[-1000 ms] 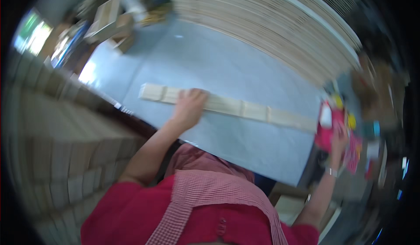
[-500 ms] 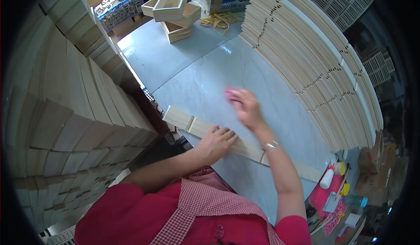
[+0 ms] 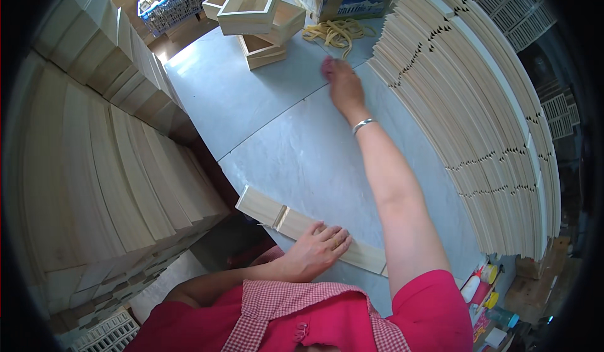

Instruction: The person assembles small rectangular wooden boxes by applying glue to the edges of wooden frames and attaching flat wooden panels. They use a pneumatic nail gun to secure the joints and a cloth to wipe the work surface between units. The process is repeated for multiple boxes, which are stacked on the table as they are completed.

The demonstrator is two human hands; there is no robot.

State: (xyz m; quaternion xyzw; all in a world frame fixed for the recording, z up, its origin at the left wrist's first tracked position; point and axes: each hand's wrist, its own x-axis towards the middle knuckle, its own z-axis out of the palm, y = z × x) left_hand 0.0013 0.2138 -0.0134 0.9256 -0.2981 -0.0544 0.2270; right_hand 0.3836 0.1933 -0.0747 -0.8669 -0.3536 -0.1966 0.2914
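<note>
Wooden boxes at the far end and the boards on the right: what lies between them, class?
The head view shows a loose yellow bundle on the tabletop, with the right hand close by.

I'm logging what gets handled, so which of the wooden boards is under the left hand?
The grooved board lying flat on the table, with the left hand on it. It lies alone; the other boards are packed into stacks.

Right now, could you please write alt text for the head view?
A person's left hand rests on a grooved wooden board on a grey table, while the blurred right hand, holding a pink item, is stretched toward the far end. Wooden boxes and yellow bands lie there, with stacked boards to the right.
</note>
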